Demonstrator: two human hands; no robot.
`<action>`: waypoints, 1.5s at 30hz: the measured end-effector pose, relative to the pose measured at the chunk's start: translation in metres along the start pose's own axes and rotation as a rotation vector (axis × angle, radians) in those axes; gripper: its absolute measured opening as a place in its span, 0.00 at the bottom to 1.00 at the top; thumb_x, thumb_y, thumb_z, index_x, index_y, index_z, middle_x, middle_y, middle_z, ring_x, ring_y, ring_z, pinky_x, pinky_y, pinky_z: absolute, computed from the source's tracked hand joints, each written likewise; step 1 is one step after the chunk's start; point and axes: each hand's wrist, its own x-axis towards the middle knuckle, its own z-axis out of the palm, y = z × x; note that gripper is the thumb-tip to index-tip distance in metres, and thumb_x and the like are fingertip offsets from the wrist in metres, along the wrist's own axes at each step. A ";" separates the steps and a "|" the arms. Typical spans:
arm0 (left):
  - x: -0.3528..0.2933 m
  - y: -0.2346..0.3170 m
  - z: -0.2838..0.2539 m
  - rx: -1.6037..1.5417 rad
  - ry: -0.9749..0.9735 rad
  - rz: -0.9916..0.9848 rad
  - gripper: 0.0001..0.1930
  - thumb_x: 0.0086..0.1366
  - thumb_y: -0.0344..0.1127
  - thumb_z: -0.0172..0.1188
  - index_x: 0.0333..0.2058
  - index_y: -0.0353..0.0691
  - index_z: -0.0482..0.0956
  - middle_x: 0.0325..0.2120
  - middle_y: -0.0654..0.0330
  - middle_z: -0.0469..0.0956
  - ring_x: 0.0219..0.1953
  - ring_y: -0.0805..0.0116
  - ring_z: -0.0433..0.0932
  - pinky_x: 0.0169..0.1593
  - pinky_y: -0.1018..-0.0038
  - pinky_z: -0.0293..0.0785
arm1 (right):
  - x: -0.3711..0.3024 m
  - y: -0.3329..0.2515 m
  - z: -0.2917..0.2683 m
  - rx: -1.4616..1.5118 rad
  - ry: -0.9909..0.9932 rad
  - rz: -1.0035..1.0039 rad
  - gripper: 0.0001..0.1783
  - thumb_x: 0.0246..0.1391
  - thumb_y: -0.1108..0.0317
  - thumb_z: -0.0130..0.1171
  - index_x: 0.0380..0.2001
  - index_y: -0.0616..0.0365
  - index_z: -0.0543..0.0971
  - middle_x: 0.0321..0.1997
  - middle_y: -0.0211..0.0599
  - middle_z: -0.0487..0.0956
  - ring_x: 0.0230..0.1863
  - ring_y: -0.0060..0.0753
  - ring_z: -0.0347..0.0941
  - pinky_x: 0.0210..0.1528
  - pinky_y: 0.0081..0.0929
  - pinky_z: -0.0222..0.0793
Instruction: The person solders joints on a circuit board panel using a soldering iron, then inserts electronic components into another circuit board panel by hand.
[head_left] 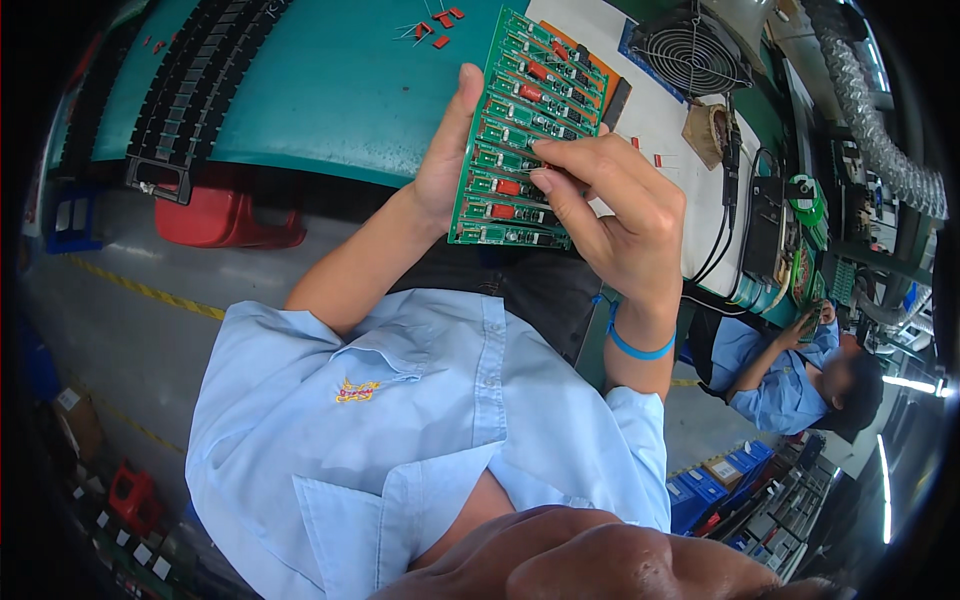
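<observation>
A green circuit board [485, 150], made up of several narrow rows, is held up tilted over the table's near edge. My left hand [445, 165] grips its left edge, with the thumb up along the side and the other fingers hidden behind. Red capacitors [530, 93] sit in several of the rows. Over the middle rows, my right hand [625, 205] is closed in a pinch of thumb and index finger at the board's face. A sliver of red shows between these fingertips, apparently a small capacitor, mostly covered by them.
Loose red capacitors with wire leads [441, 18] lie on the green tabletop [320, 100]. Black slotted rails [190, 90] stand at the left, a round-grilled fan [690, 55] at the far right. A red stool [225, 218] is under the table. Another person [775, 375] works at the right.
</observation>
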 end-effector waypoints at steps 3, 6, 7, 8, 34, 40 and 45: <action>0.000 0.000 0.001 0.038 0.014 0.003 0.44 0.73 0.74 0.36 0.70 0.44 0.63 0.62 0.53 0.76 0.59 0.59 0.80 0.59 0.62 0.81 | 0.000 0.001 0.001 0.000 -0.003 -0.011 0.11 0.49 0.80 0.70 0.38 0.64 0.86 0.33 0.38 0.83 0.29 0.31 0.75 0.35 0.24 0.71; 0.001 0.000 0.002 0.067 0.018 0.003 0.43 0.73 0.74 0.35 0.70 0.44 0.63 0.62 0.53 0.76 0.59 0.59 0.80 0.59 0.62 0.81 | 0.000 0.001 0.001 -0.009 -0.004 -0.008 0.11 0.49 0.80 0.70 0.38 0.64 0.86 0.32 0.37 0.83 0.29 0.31 0.74 0.35 0.24 0.71; 0.001 0.000 0.002 0.081 0.021 0.003 0.43 0.73 0.74 0.35 0.70 0.44 0.63 0.62 0.53 0.76 0.59 0.59 0.80 0.59 0.62 0.81 | 0.000 0.001 0.001 -0.014 -0.004 -0.006 0.11 0.49 0.80 0.70 0.38 0.64 0.86 0.32 0.37 0.83 0.29 0.31 0.74 0.35 0.24 0.71; 0.001 0.000 0.003 0.096 0.023 0.004 0.43 0.73 0.74 0.35 0.71 0.44 0.62 0.62 0.53 0.76 0.59 0.59 0.80 0.59 0.62 0.81 | 0.000 0.001 0.001 -0.019 -0.004 -0.005 0.11 0.48 0.80 0.71 0.38 0.64 0.86 0.32 0.36 0.83 0.29 0.31 0.74 0.35 0.24 0.71; -0.001 0.000 0.008 -0.025 0.007 -0.020 0.57 0.58 0.81 0.56 0.75 0.49 0.52 0.72 0.48 0.60 0.72 0.51 0.64 0.73 0.54 0.64 | -0.070 0.005 -0.013 0.154 0.315 0.394 0.22 0.59 0.72 0.67 0.56 0.67 0.79 0.33 0.35 0.80 0.29 0.24 0.72 0.32 0.18 0.67; -0.006 -0.016 0.013 0.616 -0.073 0.213 0.68 0.45 0.74 0.74 0.77 0.53 0.44 0.77 0.48 0.46 0.77 0.51 0.51 0.76 0.54 0.56 | -0.091 0.000 -0.016 0.946 0.187 0.791 0.18 0.64 0.70 0.63 0.55 0.66 0.79 0.30 0.36 0.82 0.25 0.21 0.70 0.27 0.18 0.68; -0.017 -0.017 0.023 0.752 0.022 0.179 0.65 0.50 0.73 0.70 0.77 0.51 0.44 0.75 0.48 0.50 0.75 0.51 0.55 0.75 0.54 0.58 | -0.084 0.005 -0.022 1.020 0.272 0.779 0.21 0.68 0.68 0.59 0.60 0.69 0.75 0.31 0.39 0.83 0.24 0.21 0.72 0.23 0.14 0.67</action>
